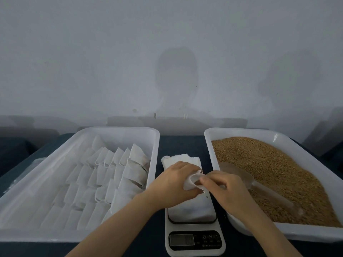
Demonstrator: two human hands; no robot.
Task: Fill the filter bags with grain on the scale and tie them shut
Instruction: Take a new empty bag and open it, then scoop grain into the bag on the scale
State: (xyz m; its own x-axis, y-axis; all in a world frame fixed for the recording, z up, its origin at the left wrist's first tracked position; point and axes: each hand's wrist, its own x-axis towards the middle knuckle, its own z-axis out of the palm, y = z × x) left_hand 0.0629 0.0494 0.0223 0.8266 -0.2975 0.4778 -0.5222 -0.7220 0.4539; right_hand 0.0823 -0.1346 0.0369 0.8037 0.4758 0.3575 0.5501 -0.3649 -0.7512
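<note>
1. Dark table (178, 143) noted; scale (194, 240) lies beneath both hands.
2. Bag (191, 180) is pinched at its mouth by left hand (174, 184) and right hand (222, 188), above the scale.
3. Scoop (241, 175) lies in grain (278, 160) just right of the right hand, which is judged nearer.

Head camera, one wide-angle view, worn by the person and tilted forward and down over the table.

Sits close over the work. Both forearms come in from the bottom edge. The left hand (175, 184) and right hand (222, 188) meet on a filter bag (191, 180) near frame centre, above the scale (193, 227). The left tray (118, 129) and right tray (241, 131) fill the lower flanks and run out at the side edges. The upper half takes in the pale wall (92, 52), faced head-on.
</note>
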